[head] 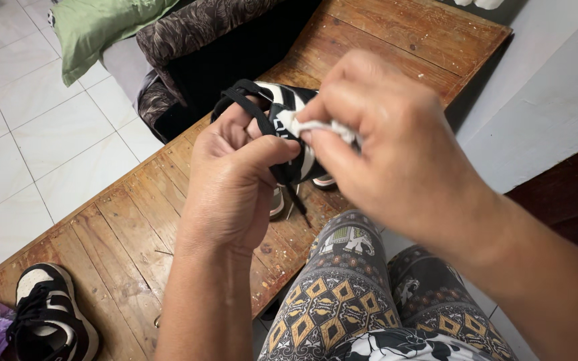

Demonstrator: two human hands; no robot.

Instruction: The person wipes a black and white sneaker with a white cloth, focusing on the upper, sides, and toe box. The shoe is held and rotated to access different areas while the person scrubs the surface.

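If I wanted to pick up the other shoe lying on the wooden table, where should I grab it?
Probably best by the black straps across the top of the black and white shoe, coming from above. It lies sole-down on the wooden table with its straps facing up and open space over it, so fingers could likely hook under them easily.

No packages, labels, signs or screens anywhere in view.
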